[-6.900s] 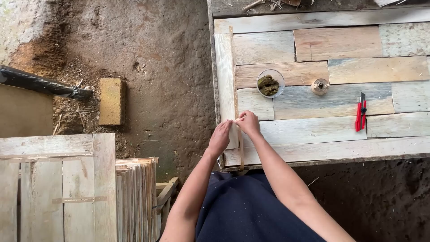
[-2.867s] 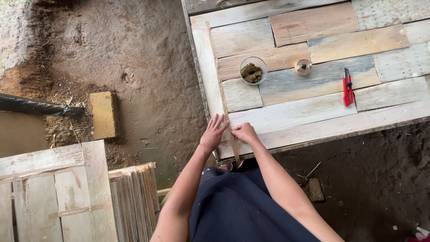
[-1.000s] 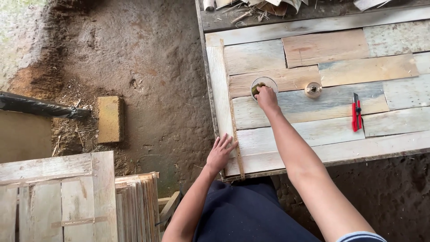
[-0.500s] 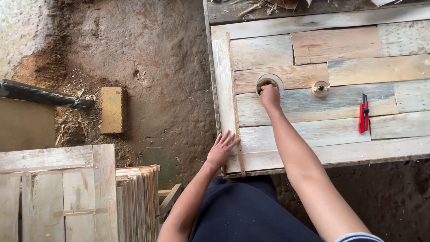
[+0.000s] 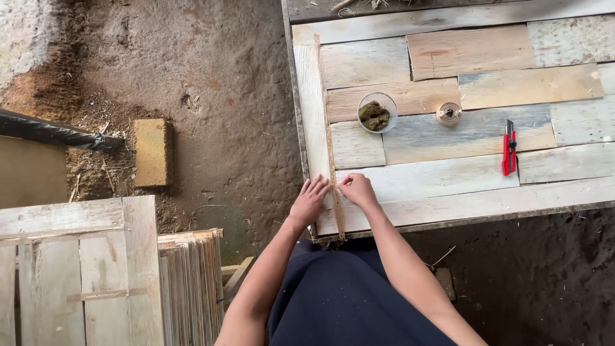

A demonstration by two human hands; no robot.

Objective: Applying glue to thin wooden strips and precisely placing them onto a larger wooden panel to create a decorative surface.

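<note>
Tabletop [image 5: 448,173]: thin strip [image 5: 331,147] between both hands' fingertips [image 5: 323,186].

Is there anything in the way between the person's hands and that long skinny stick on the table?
No, nothing visible is in the way. The left hand and the right hand both already rest at the thin strip, one on each side. The bowl and the red knife lie farther off on the table.

floor: bare packed dirt floor [image 5: 218,96], kinda damp
table: patchwork plank table [image 5: 474,138], 2 o'clock
pallet: pale wood pallet [image 5: 70,269], 8 o'clock
</note>
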